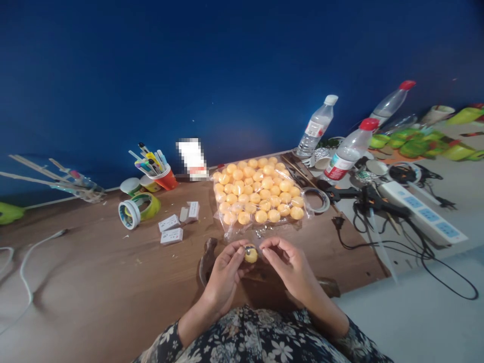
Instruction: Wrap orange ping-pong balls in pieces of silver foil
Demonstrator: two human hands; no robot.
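Between thumb and fingers of my left hand [228, 269] is a small yellow ball [250, 254] with a dark and silvery part on its upper left side. My right hand [289, 264] is just to the right of the ball, thumb and forefinger pinched together; what they hold, if anything, is too small to name. Beyond my hands lies a clear plastic bag [260, 191] full of yellow-orange balls. Small shiny bits [260, 232] lie at the bag's near edge.
Small white boxes [172, 236], tape rolls [129, 215] and a pen cup [166, 179] stand left. Bottles [315, 126], a tape ring [317, 200], a black glue gun [372, 199], cables and a power strip [423, 209] are right. A dark curved object lies under my hands.
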